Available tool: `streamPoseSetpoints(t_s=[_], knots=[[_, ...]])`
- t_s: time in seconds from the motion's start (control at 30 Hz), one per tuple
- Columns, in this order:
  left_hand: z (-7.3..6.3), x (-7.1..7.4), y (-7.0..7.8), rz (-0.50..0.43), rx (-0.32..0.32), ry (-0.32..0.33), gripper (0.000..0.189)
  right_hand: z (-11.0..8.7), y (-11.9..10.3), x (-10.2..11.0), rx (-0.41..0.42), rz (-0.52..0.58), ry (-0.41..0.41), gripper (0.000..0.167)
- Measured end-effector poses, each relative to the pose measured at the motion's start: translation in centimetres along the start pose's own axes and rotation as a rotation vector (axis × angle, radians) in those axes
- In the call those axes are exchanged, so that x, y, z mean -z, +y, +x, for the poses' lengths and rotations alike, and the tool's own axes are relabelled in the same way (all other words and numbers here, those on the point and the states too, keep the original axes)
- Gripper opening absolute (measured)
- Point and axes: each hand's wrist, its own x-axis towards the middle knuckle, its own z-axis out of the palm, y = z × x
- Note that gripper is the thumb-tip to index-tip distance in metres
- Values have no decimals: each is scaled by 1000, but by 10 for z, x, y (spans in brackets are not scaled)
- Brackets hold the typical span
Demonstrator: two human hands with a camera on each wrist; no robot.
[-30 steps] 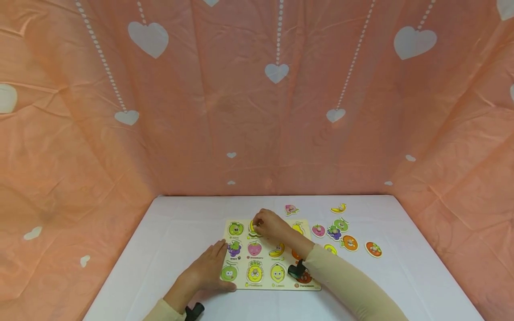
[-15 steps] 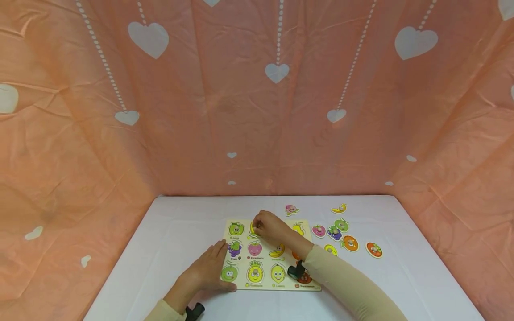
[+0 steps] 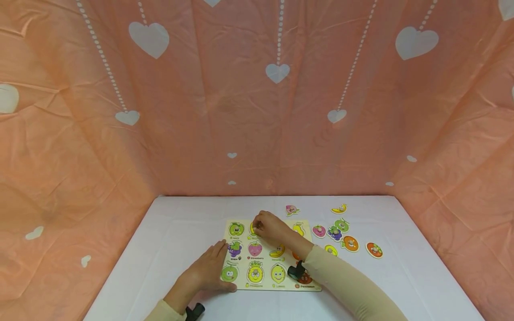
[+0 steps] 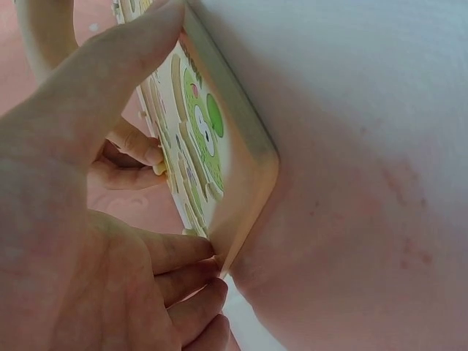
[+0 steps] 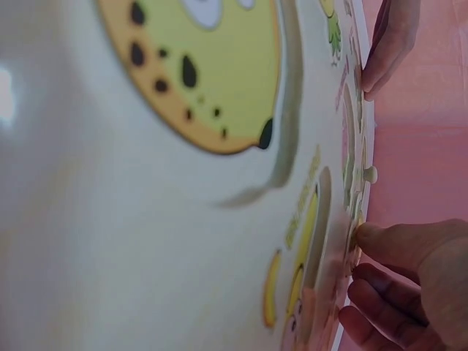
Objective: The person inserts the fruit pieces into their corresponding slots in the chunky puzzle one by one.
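Observation:
A cream wooden fruit puzzle board [image 3: 267, 266] lies on the white table, with printed fruit slots in rows. My left hand [image 3: 205, 269] rests at its near left corner, thumb along the front edge and extended fingers against the left side. Over the back row, my right hand [image 3: 272, 227] pinches a yellow puzzle piece [image 3: 251, 228] at the second slot; the fingers hide most of this piece. In the right wrist view the thumb and fingertips meet low at the board's surface. The apple piece [image 3: 236, 229] and the pineapple piece [image 3: 254, 272] sit in their slots.
Right of the board lie loose knobbed pieces: strawberry [image 3: 319, 231], grapes [image 3: 334, 233], a green fruit [image 3: 341, 225], orange [image 3: 350, 243], a red-orange fruit [image 3: 374, 250], and a yellow one [image 3: 331, 249]. Behind are a peach [image 3: 292, 210] and a banana [image 3: 339, 208]. A pink curtain [image 3: 273, 156] surrounds the table.
My right hand has shifted very slightly toward me over the same slot, still pinching the yellow piece. The left hand stays at the board's corner.

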Motion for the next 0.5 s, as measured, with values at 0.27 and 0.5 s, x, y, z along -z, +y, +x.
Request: streamPoseSetpoints(t_s=[0.27, 0.5], knots=[[0, 0, 0, 2, 5, 1, 126, -1, 0, 0, -3, 2, 2, 6], [0, 0, 0, -6, 9, 1, 127, 0, -4, 1, 2, -2, -5, 5]])
